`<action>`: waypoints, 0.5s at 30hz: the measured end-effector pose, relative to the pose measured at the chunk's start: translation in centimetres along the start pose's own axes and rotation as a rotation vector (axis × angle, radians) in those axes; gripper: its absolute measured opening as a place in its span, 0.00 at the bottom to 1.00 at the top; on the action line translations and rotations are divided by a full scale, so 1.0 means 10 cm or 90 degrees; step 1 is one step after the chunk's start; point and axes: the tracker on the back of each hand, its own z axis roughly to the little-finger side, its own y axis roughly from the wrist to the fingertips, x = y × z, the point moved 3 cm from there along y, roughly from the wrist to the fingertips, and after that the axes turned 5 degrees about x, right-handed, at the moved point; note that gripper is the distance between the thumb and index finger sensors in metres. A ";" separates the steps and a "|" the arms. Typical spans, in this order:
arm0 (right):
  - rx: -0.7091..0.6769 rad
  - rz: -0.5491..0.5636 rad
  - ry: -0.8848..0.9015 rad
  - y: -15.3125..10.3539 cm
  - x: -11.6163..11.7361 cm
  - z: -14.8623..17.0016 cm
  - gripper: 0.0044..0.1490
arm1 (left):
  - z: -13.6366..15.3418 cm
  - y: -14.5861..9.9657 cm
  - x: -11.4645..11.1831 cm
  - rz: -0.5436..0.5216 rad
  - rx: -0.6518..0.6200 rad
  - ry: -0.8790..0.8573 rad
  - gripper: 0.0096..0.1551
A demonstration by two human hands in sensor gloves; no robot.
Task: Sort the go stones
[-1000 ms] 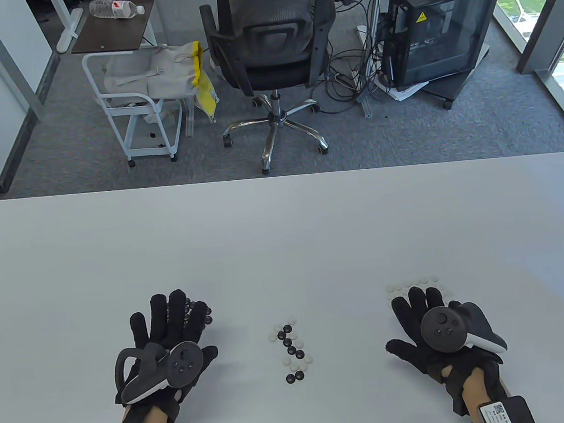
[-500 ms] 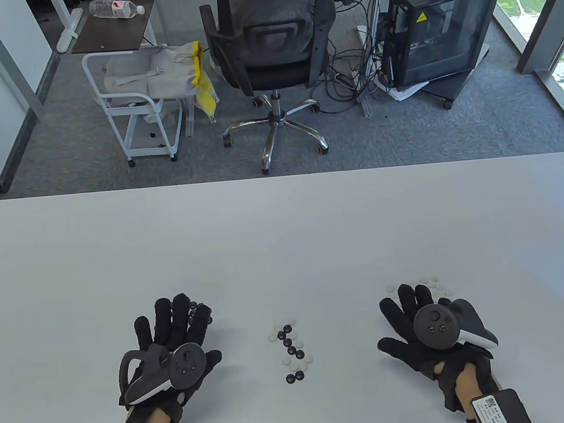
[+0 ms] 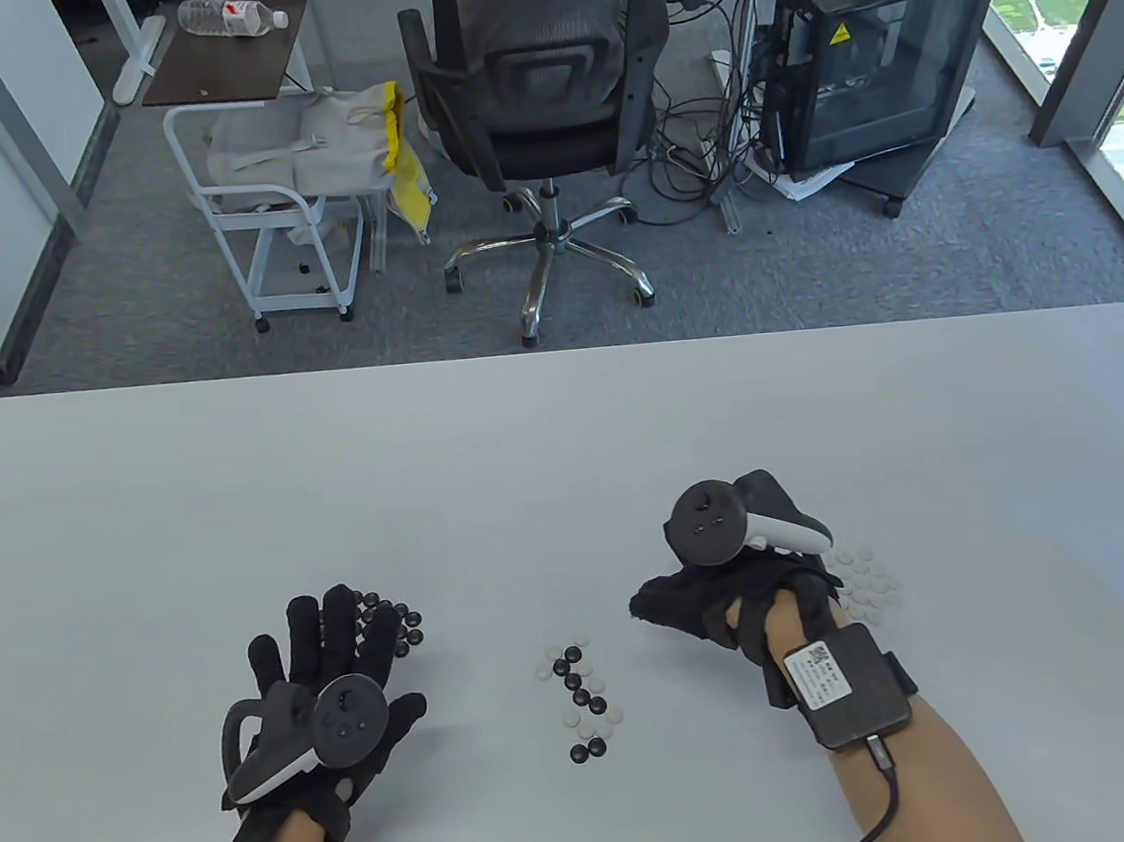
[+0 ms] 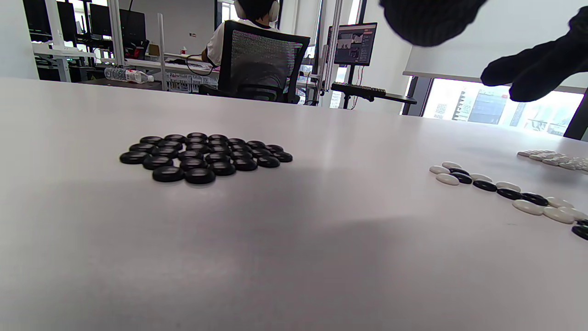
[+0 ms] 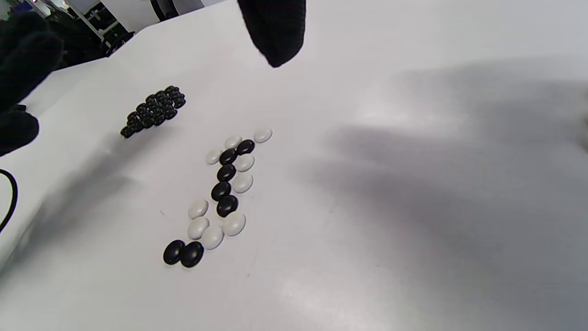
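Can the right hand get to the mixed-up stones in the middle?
Probably yes. The right hand hangs just beside the mixed stones, its fingers pointing their way, and only bare table lies between. It holds nothing that I can see.

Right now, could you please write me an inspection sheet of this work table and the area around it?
Surface: white table, bare beyond the stones.
Job's things: black pile at left; white pile at right; mixed stones in the middle.
Clutter: nothing seen.
Grips: left hand flat beside the black pile; right hand raised between the white pile and the mixed stones, fingers hidden.
Cables: wrist cable.
Surroundings: office chair, cart.
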 end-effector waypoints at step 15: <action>0.005 -0.096 -0.008 0.74 0.51 -0.22 0.42 | 0.01 0.00 -0.01 0.017 -0.024 -0.031 0.50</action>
